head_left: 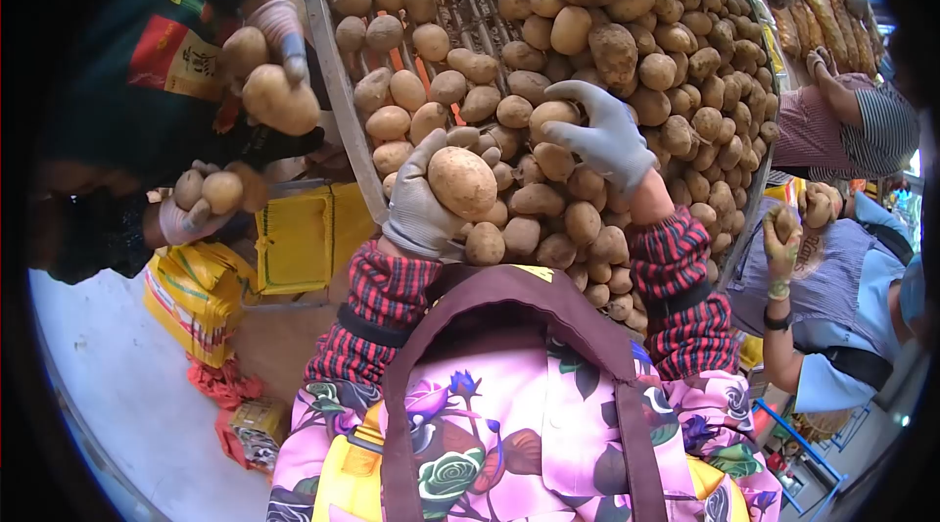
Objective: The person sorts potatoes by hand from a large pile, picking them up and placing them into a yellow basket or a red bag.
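Note:
My left hand (423, 207), in a grey glove, is closed around a large, light-brown potato (462, 181) above the near-left part of the heap. My right hand (609, 135), also gloved in grey, reaches over the middle of the heap. Its thumb and fingers are spread on either side of a smaller potato (554, 117); a firm grip on it does not show. Many loose potatoes (584, 221) lie below and between both hands, some coated with dark soil (613, 54).
A metal-edged sorting table (345, 96) with slats carries the potatoes. At left, another person's gloved hands (279, 32) hold potatoes beside a yellow crate (294, 240) and yellow bags (196, 287). At right, a co-worker's hand (781, 250) is raised near another person in stripes.

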Tool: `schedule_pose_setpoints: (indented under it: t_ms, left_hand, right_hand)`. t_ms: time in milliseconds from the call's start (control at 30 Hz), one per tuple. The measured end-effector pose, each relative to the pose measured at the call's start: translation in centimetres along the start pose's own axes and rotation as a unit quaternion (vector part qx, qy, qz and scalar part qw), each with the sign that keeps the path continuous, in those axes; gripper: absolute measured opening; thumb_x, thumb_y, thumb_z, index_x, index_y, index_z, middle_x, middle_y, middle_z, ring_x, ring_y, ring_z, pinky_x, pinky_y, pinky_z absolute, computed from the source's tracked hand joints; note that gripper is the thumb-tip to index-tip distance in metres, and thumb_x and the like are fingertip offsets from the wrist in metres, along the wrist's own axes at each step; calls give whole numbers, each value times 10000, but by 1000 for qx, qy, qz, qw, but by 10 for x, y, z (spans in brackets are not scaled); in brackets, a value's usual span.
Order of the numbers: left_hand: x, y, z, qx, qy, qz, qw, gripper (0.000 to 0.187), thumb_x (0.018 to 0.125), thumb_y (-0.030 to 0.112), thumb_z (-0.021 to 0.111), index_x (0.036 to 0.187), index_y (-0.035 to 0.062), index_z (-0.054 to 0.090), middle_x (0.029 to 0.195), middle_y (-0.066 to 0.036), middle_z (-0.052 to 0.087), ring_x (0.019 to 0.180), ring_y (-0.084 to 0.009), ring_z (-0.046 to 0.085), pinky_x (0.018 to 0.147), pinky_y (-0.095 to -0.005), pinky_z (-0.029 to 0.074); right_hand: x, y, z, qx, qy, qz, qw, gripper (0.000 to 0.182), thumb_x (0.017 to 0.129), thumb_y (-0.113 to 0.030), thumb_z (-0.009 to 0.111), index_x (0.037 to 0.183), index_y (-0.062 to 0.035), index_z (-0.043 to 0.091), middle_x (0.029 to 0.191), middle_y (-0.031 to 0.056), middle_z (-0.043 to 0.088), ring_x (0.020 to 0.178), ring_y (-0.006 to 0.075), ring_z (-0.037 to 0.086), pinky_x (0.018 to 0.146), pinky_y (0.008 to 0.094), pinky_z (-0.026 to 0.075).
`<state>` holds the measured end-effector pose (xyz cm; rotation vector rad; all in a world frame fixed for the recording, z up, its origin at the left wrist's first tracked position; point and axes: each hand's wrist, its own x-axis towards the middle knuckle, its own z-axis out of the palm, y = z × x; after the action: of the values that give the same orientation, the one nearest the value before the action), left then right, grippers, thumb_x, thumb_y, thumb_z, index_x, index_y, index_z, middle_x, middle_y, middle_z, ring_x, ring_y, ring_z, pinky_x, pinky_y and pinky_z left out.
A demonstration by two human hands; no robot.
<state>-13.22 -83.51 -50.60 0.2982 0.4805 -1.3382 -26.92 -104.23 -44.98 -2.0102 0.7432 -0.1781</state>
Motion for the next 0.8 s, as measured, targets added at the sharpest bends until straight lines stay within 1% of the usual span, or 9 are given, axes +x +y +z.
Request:
schedule_pose_setpoints:
  t_ms: [100, 167, 300, 367, 500, 533, 600, 700, 800]
  left_hand:
    - [-12, -9, 21, 69, -82, -54, 993, 466, 1014, 350, 516, 1383, 65, 533, 1277, -187, 632, 1183, -344, 626, 967, -504, 549]
    - [-13, -12, 14, 33, -150, -150, 977, 540, 1056, 321, 435, 1524, 70, 336, 1448, -201, 490, 1238, -366, 575, 982, -517, 541]
    - [-24, -18, 22, -2, -155, -163, 974, 560, 1051, 385, 454, 1495, 51, 387, 1378, -201, 532, 1095, -338, 631, 892, -475, 577]
    - [-20, -14, 7, -90, -138, -231, 959, 593, 1034, 437, 483, 1468, 39, 421, 1389, -222, 524, 1111, -338, 629, 907, -481, 577]
    - [-14, -11, -3, 2, -88, -120, 989, 657, 1016, 510, 494, 1425, -2, 454, 1368, -242, 560, 1093, -356, 664, 918, -491, 583]
    - [-16, -8, -2, 2, -89, -116, 989, 657, 1016, 510, 494, 1425, -2, 454, 1368, -242, 560, 1093, -356, 664, 918, -491, 583]
    - [-23, -5, 5, -18, -95, -96, 991, 666, 1013, 523, 497, 1429, 5, 456, 1349, -258, 576, 1061, -345, 677, 847, -485, 619]
    - [-27, -4, 0, -41, -118, -87, 988, 672, 1015, 530, 492, 1432, 4, 453, 1357, -266, 566, 1062, -344, 676, 845, -478, 622]
    - [-34, -5, 4, -28, -123, -81, 989, 630, 1004, 513, 519, 1396, 21, 483, 1275, -228, 595, 1028, -330, 672, 829, -467, 620]
  right_hand:
    - [-20, -22, 10, 195, -36, 61, 978, 393, 880, -271, 737, 1159, -1, 673, 1056, 153, 713, 952, 223, 694, 858, 316, 537]
    - [-30, -36, 14, 35, -75, -69, 994, 365, 917, -266, 726, 1159, 3, 676, 1064, 143, 706, 991, 206, 672, 864, 323, 535]
    - [-6, -27, -18, 81, 123, -28, 989, 483, 856, -320, 776, 1216, -23, 651, 1129, 189, 661, 1013, 288, 663, 911, 381, 514]
    - [27, 7, -43, -359, 305, -149, 870, 543, 827, -277, 786, 1282, -41, 609, 1125, 164, 648, 1020, 255, 647, 917, 356, 506]
    - [48, 13, -34, -464, 256, -88, 843, 590, 809, -213, 757, 1332, -22, 564, 1196, 141, 634, 1106, 228, 614, 970, 334, 483]
    - [45, 8, -41, -136, 209, -31, 968, 619, 796, -179, 739, 1355, -7, 535, 1237, 135, 617, 1154, 232, 594, 1002, 343, 469]
    - [28, 3, -50, 312, 84, -18, 946, 710, 786, -83, 665, 1442, 24, 416, 1338, 132, 568, 1232, 238, 565, 1052, 351, 454]
    - [-20, -15, -21, 498, 41, -52, 865, 675, 807, -92, 612, 1447, 22, 429, 1410, 169, 502, 1247, 272, 565, 1084, 380, 454]
    - [-47, -23, 3, 470, 25, 24, 882, 789, 770, -176, 654, 1490, -13, 377, 1392, 150, 512, 1270, 263, 540, 1097, 398, 444]
